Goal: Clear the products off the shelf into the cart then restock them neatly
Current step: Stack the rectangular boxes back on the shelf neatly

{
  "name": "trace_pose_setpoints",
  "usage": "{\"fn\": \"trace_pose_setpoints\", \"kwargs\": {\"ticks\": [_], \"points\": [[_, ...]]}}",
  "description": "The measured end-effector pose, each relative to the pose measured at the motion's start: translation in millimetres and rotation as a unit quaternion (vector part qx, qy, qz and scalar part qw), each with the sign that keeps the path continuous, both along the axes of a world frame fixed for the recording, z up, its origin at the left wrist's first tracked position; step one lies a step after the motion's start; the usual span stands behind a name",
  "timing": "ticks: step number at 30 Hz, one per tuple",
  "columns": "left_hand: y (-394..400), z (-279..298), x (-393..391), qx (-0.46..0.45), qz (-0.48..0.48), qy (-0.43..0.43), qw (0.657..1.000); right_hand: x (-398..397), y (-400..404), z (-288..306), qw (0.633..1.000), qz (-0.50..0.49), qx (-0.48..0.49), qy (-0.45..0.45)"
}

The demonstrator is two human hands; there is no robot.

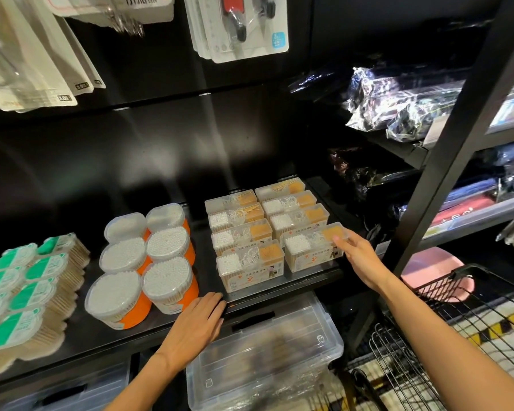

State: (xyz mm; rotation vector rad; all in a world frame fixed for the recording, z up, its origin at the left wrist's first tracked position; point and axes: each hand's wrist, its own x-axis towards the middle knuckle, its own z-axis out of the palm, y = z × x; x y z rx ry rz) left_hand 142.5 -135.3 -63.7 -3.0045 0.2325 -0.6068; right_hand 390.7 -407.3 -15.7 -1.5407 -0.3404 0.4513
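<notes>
The right hand (361,259) reaches over the shelf's front right corner and grips the nearest clear rectangular box (312,247) of cotton swabs and toothpicks by its right end, fingertips on the lid edge and thumb hidden behind the side. That box sits at the front of the right column in a block of eight like boxes (250,226), two columns of four, packed side by side on the black shelf (279,292). The held box is turned slightly out of line with the three behind it.

The left hand (198,324) lies flat, fingers straight and together, palm down on the shelf's front edge, holding nothing. It rests just in front of the orange-based round tubs (149,262) of cotton swabs, six of them in two rows, and close to the front left box of the block.

Further left stand stacks of green-lidded toothpick containers (24,286). Above, carded goods (238,25) hang against the dark back panel. Beneath the shelf a clear plastic storage bin (267,351) juts forward under both forearms. To the right a black upright (457,143) separates this bay from shelves of wrapped dark items (398,99), and the wire cart (472,315) stands at the lower right, its rim just beside the right forearm, with a pink round object (433,268) behind it
</notes>
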Motion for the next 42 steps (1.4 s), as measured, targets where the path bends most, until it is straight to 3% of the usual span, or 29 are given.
{"fn": "trace_pose_setpoints", "kwargs": {"ticks": [18, 22, 30, 33, 37, 42], "points": [[1.3, 1.8, -0.1, -0.007, 0.035, 0.052, 0.998, -10.3, 2.5, -0.2, 1.0, -0.023, -0.019, 0.006], [-3.0, 4.2, -3.1, -0.016, 0.056, 0.067, 0.996, -17.4, 1.6, 2.6, 0.995, -0.086, -0.031, 0.028], [-36.9, 16.7, -50.8, -0.085, 0.12, 0.022, 0.989, -54.6, -4.1, 12.0, 0.948, -0.206, -0.137, -0.2], [-43.6, 18.0, -84.1, -0.106, 0.149, 0.027, 0.983, -56.9, 3.0, 13.6, 0.941, -0.209, -0.146, -0.222], [-33.1, 11.1, -126.0, -0.087, 0.18, 0.015, 0.98, -48.5, 10.7, 20.3, 0.936, -0.25, -0.168, -0.18], [5.5, 33.4, -141.5, -0.108, 0.227, -0.024, 0.968, -74.5, 44.5, 48.3, 0.923, -0.229, -0.142, -0.275]]}}
